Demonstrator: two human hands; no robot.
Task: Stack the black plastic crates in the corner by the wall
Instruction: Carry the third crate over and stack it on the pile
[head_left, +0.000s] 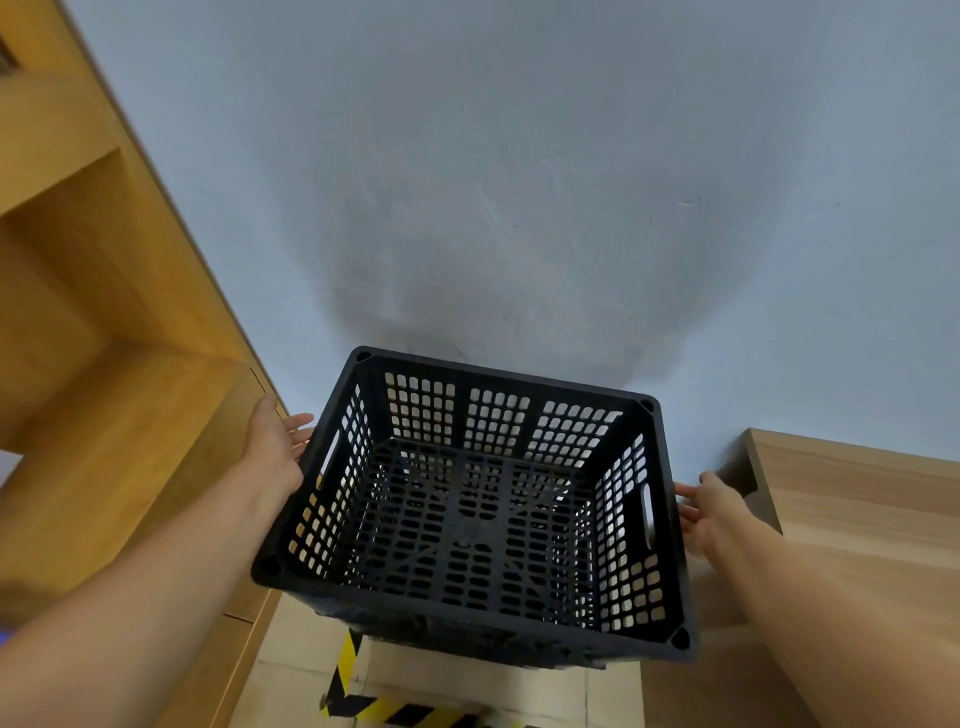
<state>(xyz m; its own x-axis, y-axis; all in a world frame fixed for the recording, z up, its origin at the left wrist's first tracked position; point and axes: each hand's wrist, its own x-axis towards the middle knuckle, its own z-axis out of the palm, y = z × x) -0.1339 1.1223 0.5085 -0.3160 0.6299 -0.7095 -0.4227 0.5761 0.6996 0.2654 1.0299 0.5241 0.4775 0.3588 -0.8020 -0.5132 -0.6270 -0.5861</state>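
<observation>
We flank the black crate (470, 512) by the wall (519, 182), left hand (275, 441) and right hand (709, 506) open, gripping nothing, to square it.

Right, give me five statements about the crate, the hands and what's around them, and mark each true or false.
1. The black crate has nothing inside it. True.
2. The left hand grips the crate's front rim. False: it is beside the crate's left wall, fingers straight.
3. The right hand is beside the crate's right wall. True.
4. The wall behind the crate is red brick. False: it is smooth pale blue-grey.
5. Yellow-and-black striped tape runs on the floor below the crate. True.
</observation>
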